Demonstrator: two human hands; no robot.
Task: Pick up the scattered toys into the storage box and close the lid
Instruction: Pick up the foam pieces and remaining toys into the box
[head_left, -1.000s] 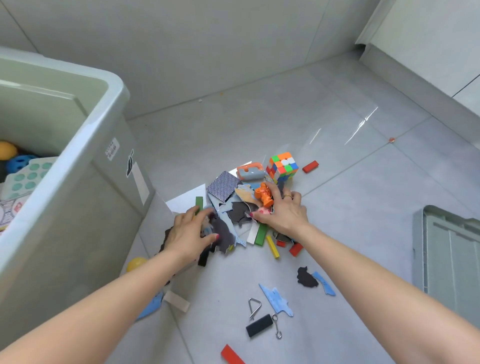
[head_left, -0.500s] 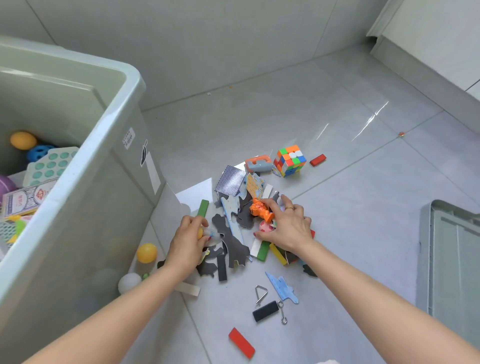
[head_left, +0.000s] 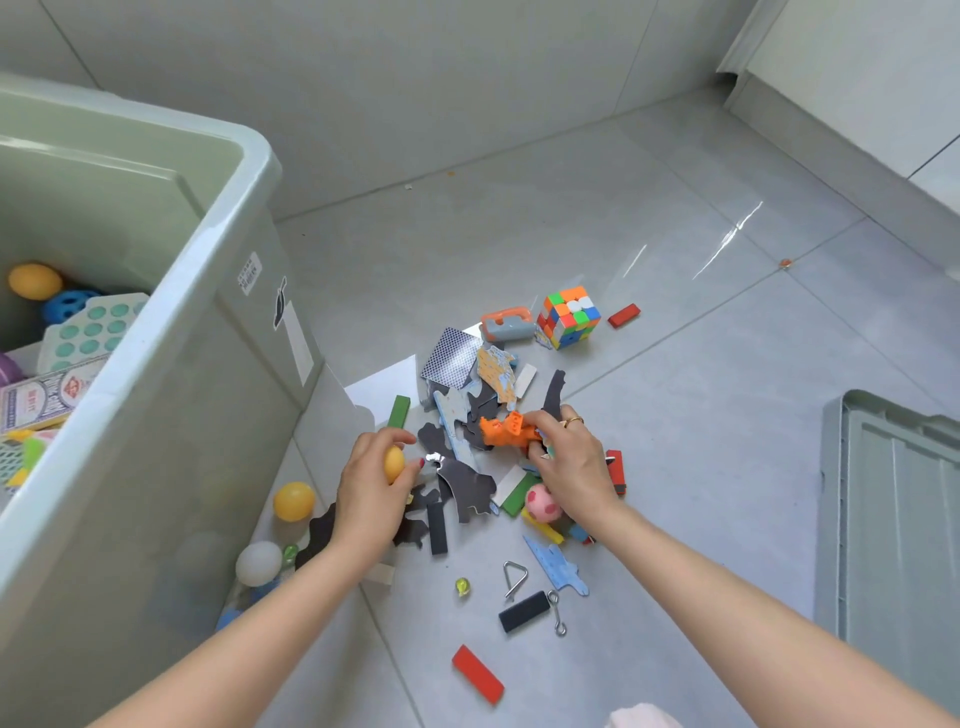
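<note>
A pile of scattered toys lies on the grey tile floor: puzzle pieces (head_left: 465, 480), coloured blocks, a puzzle cube (head_left: 569, 315) and a pink ball (head_left: 542, 503). My left hand (head_left: 371, 488) is closed around a small yellow ball (head_left: 394, 464) at the pile's left edge. My right hand (head_left: 569, 470) grips an orange toy figure (head_left: 506, 431) in the middle of the pile. The pale green storage box (head_left: 171, 332) stands open at the left, with balls and card boxes inside. Its lid (head_left: 893, 525) lies on the floor at the right.
A yellow ball (head_left: 293, 500) and a white ball (head_left: 258, 563) rest against the box's side. Nearer me lie a red block (head_left: 478, 674), a black block (head_left: 523, 611), a metal triangle (head_left: 514, 577) and a marble (head_left: 462, 586). A red block (head_left: 623, 315) sits beyond the cube.
Both hands have drawn back toward me through the pile. My left hand now holds a small yellow ball, and my right hand has closed on the orange figure. The view has tilted toward the box.
</note>
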